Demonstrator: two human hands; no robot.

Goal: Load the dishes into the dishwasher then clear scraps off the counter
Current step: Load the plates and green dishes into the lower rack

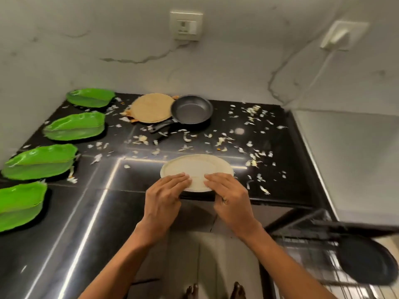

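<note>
A cream round plate (pixel 195 167) lies at the black counter's (pixel 269 190) front edge, its near rim jutting past it. My left hand (pixel 166 195) and my right hand (pixel 230 197) both hold that near rim, fingers laid on top and thumbs tucked below. Farther back sits a black frying pan (pixel 191 108), its handle pointing left-front, beside a tan round plate (pixel 150 107). Several green leaf-shaped plates (pixel 74 126) line the counter's left side. White and yellowish scraps (pixel 254 158) are scattered over the counter. At lower right, the dishwasher's wire rack (pixel 313 255) is pulled out with a black plate (pixel 367 260) in it.
A grey appliance top (pixel 356 158) adjoins the counter on the right. A wall socket (pixel 186 25) and a plugged-in cable (pixel 336 37) are on the marble wall. My bare feet (pixel 216 291) stand on the floor below.
</note>
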